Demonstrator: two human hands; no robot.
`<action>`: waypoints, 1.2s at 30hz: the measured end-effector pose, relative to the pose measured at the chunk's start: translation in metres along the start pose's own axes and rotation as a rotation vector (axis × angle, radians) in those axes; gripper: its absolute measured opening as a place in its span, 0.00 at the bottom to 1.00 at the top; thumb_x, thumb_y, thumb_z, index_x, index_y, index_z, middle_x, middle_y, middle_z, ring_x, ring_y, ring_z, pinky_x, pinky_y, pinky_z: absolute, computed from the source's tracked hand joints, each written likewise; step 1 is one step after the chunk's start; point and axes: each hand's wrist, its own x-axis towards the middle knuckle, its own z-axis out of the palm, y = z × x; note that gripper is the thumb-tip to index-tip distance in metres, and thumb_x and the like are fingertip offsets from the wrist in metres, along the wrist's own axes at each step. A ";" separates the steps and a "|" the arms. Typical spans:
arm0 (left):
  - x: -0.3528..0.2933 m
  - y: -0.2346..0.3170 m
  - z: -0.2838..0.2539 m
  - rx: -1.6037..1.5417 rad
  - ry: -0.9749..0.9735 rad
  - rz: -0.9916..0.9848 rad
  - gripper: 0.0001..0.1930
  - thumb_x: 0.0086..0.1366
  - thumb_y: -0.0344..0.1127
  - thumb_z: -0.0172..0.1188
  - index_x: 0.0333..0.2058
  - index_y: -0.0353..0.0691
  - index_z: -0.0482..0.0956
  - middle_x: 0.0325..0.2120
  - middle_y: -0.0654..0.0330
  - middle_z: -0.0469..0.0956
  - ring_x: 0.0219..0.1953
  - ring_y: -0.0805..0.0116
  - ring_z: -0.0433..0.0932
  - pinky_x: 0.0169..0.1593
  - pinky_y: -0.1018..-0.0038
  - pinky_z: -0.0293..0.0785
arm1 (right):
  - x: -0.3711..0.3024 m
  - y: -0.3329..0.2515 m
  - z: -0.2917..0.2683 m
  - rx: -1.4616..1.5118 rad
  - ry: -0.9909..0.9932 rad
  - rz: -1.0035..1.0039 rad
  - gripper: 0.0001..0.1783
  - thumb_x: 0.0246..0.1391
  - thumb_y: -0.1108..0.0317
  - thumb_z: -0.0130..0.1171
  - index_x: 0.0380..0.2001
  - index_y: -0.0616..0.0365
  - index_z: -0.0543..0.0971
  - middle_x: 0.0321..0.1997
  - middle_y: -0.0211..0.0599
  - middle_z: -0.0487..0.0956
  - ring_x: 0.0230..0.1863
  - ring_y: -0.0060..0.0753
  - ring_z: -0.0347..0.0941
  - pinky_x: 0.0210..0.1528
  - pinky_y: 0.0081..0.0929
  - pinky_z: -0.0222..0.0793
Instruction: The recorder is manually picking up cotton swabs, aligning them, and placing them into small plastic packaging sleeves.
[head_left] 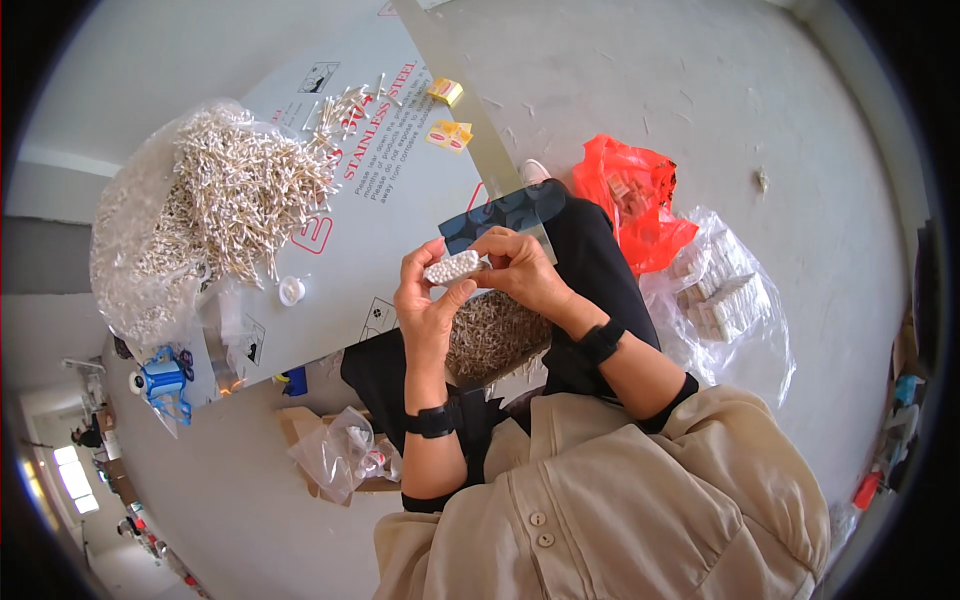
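Both hands hold a bundle of cotton swabs [452,267] above my lap, its white tips packed close together and facing up. My left hand [424,310] grips one end, with the thumb along the near side. At the other end, the fingers of my right hand [527,272] are closed on it; whether a clear wrapper surrounds the swabs is hard to tell. Just below, between my legs, a box [480,375] is filled with loose swabs [492,338], partly hidden by my hands.
A large plastic bag [135,240] spills a heap of swabs [245,185] over the sheet-covered table [400,215]. Small yellow packets [447,134] lie along its far edge. On the floor to the right are a red bag [620,215] and a clear bag of white packs [728,305].
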 end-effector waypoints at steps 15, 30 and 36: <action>-0.006 0.050 0.015 0.315 -0.078 0.291 0.16 0.49 0.30 0.74 0.36 0.36 0.79 0.36 0.60 0.79 0.39 0.65 0.75 0.45 0.72 0.72 | -0.013 -0.024 -0.005 0.174 -0.158 -0.111 0.15 0.44 0.84 0.61 0.38 0.63 0.80 0.35 0.27 0.76 0.38 0.18 0.69 0.40 0.19 0.65; -0.006 -0.043 0.018 -0.147 0.071 -0.233 0.09 0.67 0.28 0.57 0.43 0.31 0.79 0.41 0.57 0.80 0.40 0.74 0.76 0.45 0.77 0.74 | -0.005 0.019 -0.003 0.564 -0.118 0.339 0.17 0.62 0.68 0.52 0.48 0.70 0.75 0.39 0.41 0.80 0.36 0.28 0.80 0.43 0.24 0.78; -0.005 -0.048 0.014 -0.310 0.138 -0.293 0.12 0.70 0.33 0.53 0.43 0.28 0.79 0.44 0.54 0.79 0.41 0.73 0.77 0.47 0.78 0.74 | -0.003 0.029 0.005 0.563 -0.091 0.354 0.17 0.65 0.68 0.49 0.49 0.72 0.74 0.40 0.43 0.80 0.38 0.30 0.81 0.45 0.25 0.78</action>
